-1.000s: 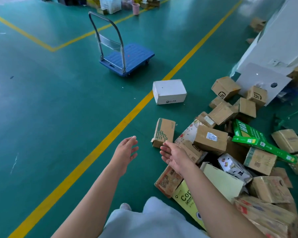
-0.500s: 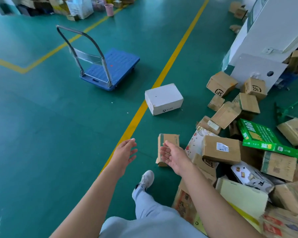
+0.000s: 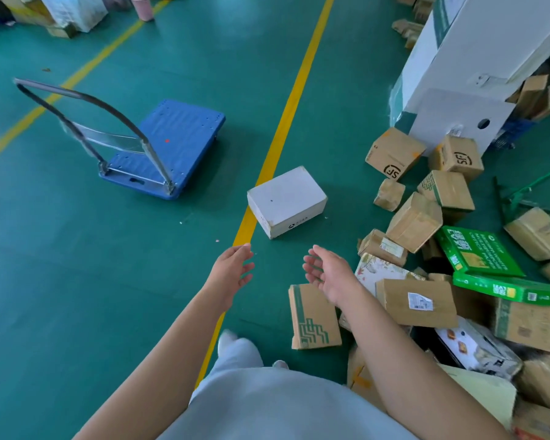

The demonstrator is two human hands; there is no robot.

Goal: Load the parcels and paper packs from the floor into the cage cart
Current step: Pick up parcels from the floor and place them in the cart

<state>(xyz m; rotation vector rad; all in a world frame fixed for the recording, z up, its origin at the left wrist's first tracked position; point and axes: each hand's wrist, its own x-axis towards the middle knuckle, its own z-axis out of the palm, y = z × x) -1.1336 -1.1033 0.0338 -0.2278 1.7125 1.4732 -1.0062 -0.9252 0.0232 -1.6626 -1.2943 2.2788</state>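
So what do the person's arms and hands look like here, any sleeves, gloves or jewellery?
Both forearms are bare as far as the frame shows, no sleeves visible. The left hand and right hand wear no gloves; no rings, watch or bands are visible. Light grey-blue clothing shows below.

Both bare arms reach forward and down, side by side and apart. The left hand and the right hand face each other palm to palm — fingers relaxed, slightly spread, holding nothing — the right sitting a little lower.
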